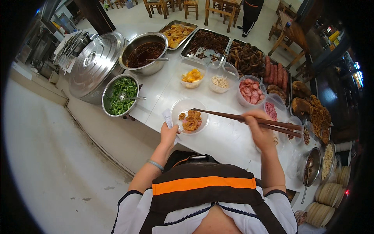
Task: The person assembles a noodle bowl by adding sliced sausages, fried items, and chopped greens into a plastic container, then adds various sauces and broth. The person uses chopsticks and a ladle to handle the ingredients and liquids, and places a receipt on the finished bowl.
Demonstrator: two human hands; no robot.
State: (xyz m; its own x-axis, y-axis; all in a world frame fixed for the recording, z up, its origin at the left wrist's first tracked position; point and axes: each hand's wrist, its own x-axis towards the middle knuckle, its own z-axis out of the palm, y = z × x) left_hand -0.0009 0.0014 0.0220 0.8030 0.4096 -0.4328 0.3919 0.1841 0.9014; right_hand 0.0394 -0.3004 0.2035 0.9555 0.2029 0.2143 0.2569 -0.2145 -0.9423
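Note:
A clear plastic bowl [207,126] stands on the white counter in front of me, with brown fried pieces [192,120] and a bit of pink slice in it. My left hand [170,134] is closed at its left side, a white paper slip [167,117] between the fingers and the thumb against the bowl's rim. My right hand [258,128] grips long dark brown chopsticks [226,115]. Their tips reach over the far part of the bowl, just above the fried pieces. Whether the tips pinch anything I cannot tell.
Tubs of yellow food [192,75], sliced sausage [251,92] and pink bits [270,111] stand beyond the bowl. Behind are trays of dark meat [205,42] and sausages [276,74]. Left are chopped greens [125,87], a sauce bowl [145,50] and a lidded pot [97,58]. A person [252,13] stands beyond.

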